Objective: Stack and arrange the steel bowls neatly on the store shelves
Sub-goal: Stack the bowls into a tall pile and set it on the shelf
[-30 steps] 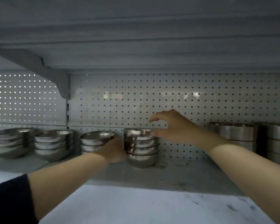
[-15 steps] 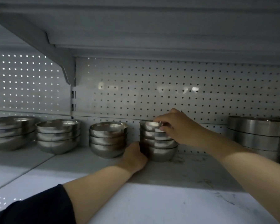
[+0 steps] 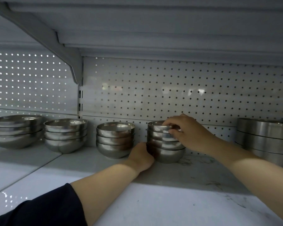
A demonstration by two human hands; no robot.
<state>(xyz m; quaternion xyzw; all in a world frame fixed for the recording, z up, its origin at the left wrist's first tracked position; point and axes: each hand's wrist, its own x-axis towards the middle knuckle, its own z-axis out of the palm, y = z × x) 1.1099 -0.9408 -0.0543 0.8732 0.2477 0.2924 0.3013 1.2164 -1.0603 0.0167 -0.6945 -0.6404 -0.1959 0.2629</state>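
White perforated backing rises behind the pale shelf; my right hand pinches the top rim of a stacked set of shiny steel bowls, my left hand cupped against its base.

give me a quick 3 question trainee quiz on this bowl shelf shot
1. True or false: both hands touch the same bowl stack.
2. Which hand is on the stack's top bowl? A) left hand B) right hand
3. Fill in: left of the held stack stand ___ other stacks of round bowls.

Key: 1 true; 2 B; 3 three, namely the near stack, the middle stack and the far stack.
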